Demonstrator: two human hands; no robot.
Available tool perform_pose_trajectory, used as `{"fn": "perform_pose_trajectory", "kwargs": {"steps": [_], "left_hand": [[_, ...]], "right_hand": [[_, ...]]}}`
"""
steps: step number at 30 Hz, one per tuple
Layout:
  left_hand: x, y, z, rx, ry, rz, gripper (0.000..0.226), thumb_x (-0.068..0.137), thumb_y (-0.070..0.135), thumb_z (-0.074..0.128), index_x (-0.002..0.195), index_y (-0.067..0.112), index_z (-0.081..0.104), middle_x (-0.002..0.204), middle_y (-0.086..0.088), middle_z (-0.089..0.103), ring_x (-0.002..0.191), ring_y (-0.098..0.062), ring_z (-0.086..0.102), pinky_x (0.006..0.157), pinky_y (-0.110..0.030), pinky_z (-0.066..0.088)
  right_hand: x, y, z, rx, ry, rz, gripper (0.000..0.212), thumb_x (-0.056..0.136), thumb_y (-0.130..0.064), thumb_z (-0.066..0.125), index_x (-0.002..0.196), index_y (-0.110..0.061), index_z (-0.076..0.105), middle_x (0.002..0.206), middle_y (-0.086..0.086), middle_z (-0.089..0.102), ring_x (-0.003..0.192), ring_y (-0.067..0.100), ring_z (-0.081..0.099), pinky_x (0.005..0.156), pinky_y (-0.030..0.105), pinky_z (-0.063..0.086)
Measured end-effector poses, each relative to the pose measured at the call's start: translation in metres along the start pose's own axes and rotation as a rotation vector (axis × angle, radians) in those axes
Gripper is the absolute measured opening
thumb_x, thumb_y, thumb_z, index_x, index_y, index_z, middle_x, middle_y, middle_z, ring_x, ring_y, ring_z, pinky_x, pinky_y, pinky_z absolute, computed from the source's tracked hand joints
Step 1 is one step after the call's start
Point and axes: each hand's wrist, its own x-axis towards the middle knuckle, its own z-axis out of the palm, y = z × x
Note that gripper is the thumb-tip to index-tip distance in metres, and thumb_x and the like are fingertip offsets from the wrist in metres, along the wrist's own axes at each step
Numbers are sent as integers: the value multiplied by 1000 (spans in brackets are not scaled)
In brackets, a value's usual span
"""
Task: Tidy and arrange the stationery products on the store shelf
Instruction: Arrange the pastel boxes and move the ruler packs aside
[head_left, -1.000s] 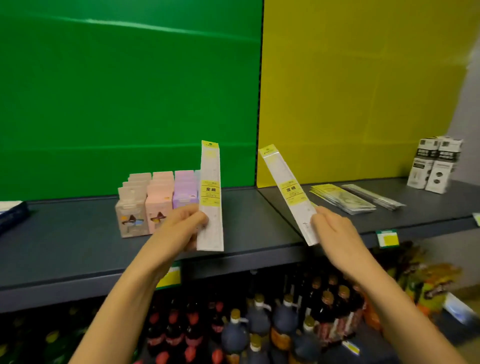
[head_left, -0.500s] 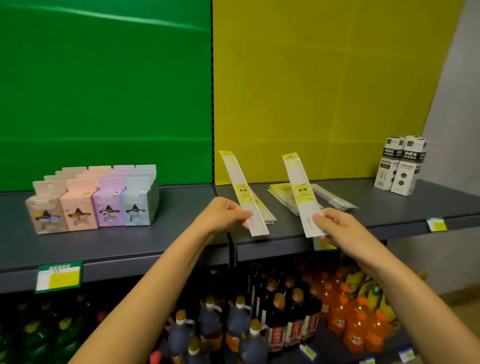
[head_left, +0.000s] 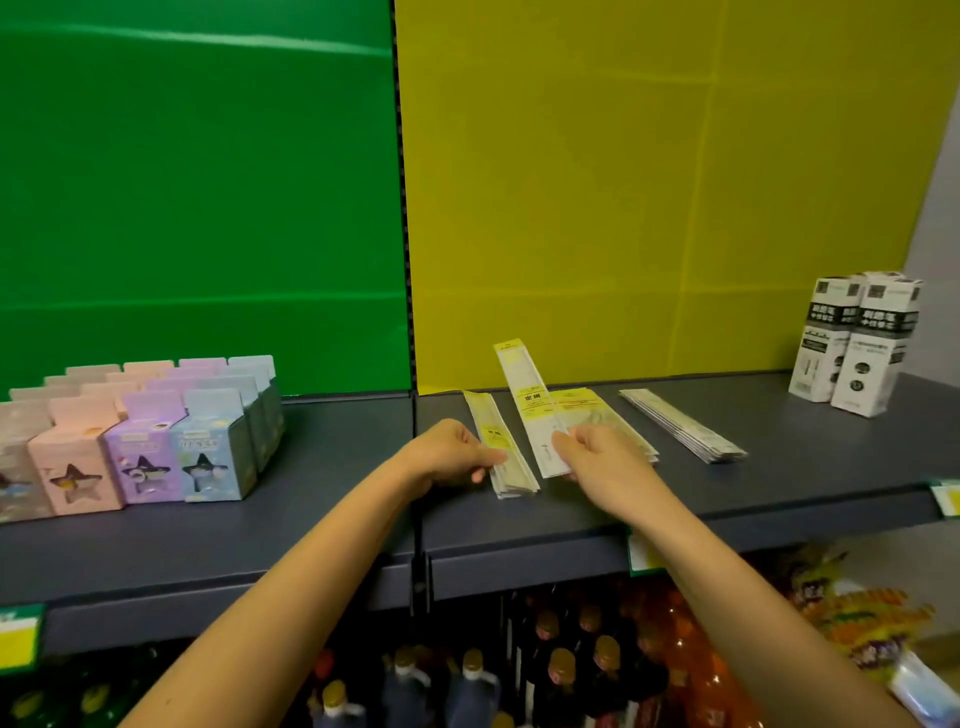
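Fingers (head_left: 483, 460) of your left hand (head_left: 449, 457) pinch the left packet (head_left: 493, 431), a long flat sleeve lying atop a small pile (head_left: 517, 483) on the grey shelf (head_left: 779, 478), its long axis running away from you. Your right hand (head_left: 597, 457) grips the raised packet (head_left: 530, 400) by its near end, yellow header tilted up toward the back wall. Two more piles lie rightward: a middle pile (head_left: 597, 410) just behind your right hand, a far pile (head_left: 680, 426) beyond. Two white-and-black boxes (head_left: 852, 343) stand at the right end; pastel boxes (head_left: 171, 447) in four colours stand left.
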Motion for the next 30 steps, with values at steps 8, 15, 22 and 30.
{"fn": "perform_pose_trajectory", "kwargs": {"steps": [8, 15, 22, 30], "left_hand": [[7, -2, 11, 176, 95, -5, 47, 84, 33, 63, 42, 17, 49, 28, 6, 41, 27, -4, 31, 44, -21, 29], [6, -1, 15, 264, 195, 4, 31, 90, 24, 51, 62, 10, 46, 63, -8, 43, 53, -15, 34, 53, -27, 27], [13, -4, 24, 155, 390, 26, 16, 94, 21, 42, 100, 7, 49, 99, -9, 58, 91, -23, 52, 81, -36, 43], [14, 14, 33, 25, 204, -62, 43, 100, 29, 29, 133, 3, 39, 140, -16, 45, 127, -29, 44, 103, -34, 35]], "right_hand": [[14, -3, 24, -322, -75, 65, 39, 97, -26, 25, 100, -5, 59, 114, 19, 60, 105, 34, 54, 82, 37, 41], [10, -8, 20, -510, -152, -27, 42, 100, -26, 24, 121, -5, 53, 128, 16, 55, 117, 35, 51, 90, 37, 42], [30, 8, 26, -389, -153, -1, 44, 97, -39, 30, 118, -5, 49, 123, 16, 56, 114, 34, 52, 88, 39, 42], [39, 4, 40, -141, -271, -4, 40, 99, -23, 27, 133, -5, 37, 137, 21, 47, 125, 36, 43, 99, 40, 37]]}}
